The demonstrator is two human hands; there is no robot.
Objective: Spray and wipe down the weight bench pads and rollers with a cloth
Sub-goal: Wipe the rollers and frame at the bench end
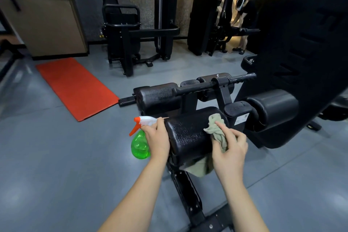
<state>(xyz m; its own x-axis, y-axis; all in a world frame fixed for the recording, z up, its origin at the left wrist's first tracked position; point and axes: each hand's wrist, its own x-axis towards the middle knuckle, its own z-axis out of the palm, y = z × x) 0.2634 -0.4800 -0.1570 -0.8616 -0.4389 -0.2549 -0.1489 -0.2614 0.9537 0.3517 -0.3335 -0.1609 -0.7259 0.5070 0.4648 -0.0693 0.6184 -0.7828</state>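
Observation:
A black foam roller of the weight bench sits at centre, its surface glistening. My right hand holds a pale green cloth against the roller's right side, index finger stretched over the cloth. Part of the cloth hangs below the roller. My left hand grips a green spray bottle with a white and orange trigger head, just left of the roller. Two more rollers lie behind it, another roller to the right. The large black bench pad rises at the right.
An orange floor mat lies on the grey floor to the left. Black gym machines stand at the back. A person in black bends over equipment at the far right. The bench's metal frame runs down between my arms.

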